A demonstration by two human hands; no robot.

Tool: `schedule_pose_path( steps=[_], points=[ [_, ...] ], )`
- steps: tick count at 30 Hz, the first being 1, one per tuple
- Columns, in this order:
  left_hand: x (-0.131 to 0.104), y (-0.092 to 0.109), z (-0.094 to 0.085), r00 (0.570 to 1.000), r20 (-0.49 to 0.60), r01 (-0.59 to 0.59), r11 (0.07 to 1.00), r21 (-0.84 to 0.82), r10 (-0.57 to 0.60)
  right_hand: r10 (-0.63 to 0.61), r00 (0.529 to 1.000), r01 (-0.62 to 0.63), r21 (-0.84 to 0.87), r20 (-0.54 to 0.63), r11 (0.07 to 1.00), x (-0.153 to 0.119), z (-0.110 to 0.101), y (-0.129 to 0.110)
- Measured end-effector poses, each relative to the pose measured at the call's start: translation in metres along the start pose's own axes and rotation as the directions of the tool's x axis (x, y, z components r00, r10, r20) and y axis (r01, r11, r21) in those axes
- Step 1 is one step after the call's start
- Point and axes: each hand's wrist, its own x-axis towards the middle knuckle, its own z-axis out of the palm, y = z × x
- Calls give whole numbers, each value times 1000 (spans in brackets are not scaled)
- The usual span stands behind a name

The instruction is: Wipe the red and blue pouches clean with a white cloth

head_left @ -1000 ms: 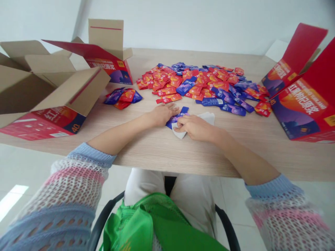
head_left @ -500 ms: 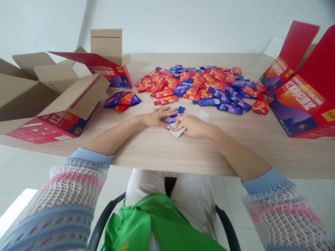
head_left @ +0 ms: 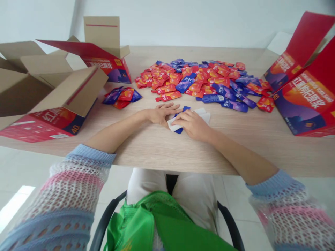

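A blue sachet [head_left: 186, 108] lies on the table in front of me, mostly covered by my hands and a white tissue. My left hand [head_left: 162, 114] rests flat with its fingers spread, the fingertips on the sachet's left side. In my right hand [head_left: 193, 124] is the folded white tissue [head_left: 172, 126], pressed down over the sachet; part of it sticks out behind the knuckles. Beyond both hands spreads a big pile of red and blue sachets [head_left: 201, 82]. A smaller group of sachets [head_left: 127, 94] lies to the left of my left hand.
Open cardboard boxes stand at both sides: a near left box [head_left: 62, 122], a far left box [head_left: 119, 71], a near right box [head_left: 305, 101] and a far right box [head_left: 280, 69]. The table's [head_left: 167, 153] front edge runs just before my lap.
My right hand has slid the tissue across the sachet, which now hides its printed middle. My left hand has shifted slightly and stays flat. The whole view has tilted a little.
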Motion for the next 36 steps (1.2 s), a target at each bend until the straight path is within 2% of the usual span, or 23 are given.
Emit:
schedule_pose_path(
  steps=[4, 8, 11, 14, 16, 21, 24, 26, 28, 31, 36],
  points=[
    [0, 6, 2, 999, -32, 36, 999, -21, -37, 163, 986, -164, -187, -21, 969, 2, 1, 8],
    [-1, 13, 0, 998, -16, 61, 998, -17, -61, 360, 929, -369, -297, -85, 881, 1, 0, 31],
    [-1, 15, 0, 998, -15, 60, 998, 0, -60, 422, 901, -431, -322, -104, 843, -4, -1, 48],
    [-1, 16, 1, 997, -25, 73, 997, 8, -72, 365, 922, -387, -321, -130, 864, -12, -7, 56],
    [-1, 18, 2, 996, -34, 84, 996, 8, -83, 322, 929, -366, -308, -184, 878, -17, -15, 53],
    [0, 22, 7, 989, -91, 117, 993, -11, -118, 230, 924, -302, -215, -305, 929, -17, -30, 21],
    [2, 20, 10, 988, -106, 115, 993, -14, -116, 118, 964, -158, -157, -238, 975, -11, -25, 2],
    [3, 18, 10, 989, -98, 111, 994, -6, -111, 24, 991, -41, -133, -129, 990, -7, -16, -3],
    [4, 16, 10, 991, -83, 109, 994, 5, -108, -22, 999, 17, -142, -32, 990, -4, -9, -4],
    [4, 16, 9, 993, -61, 104, 995, 12, -103, 18, 1000, -14, -219, 18, 976, -1, -6, 1],
    [5, 17, 10, 994, -50, 100, 995, 18, -99, 135, 991, -125, -314, 9, 941, -2, -13, 18]
  ],
)
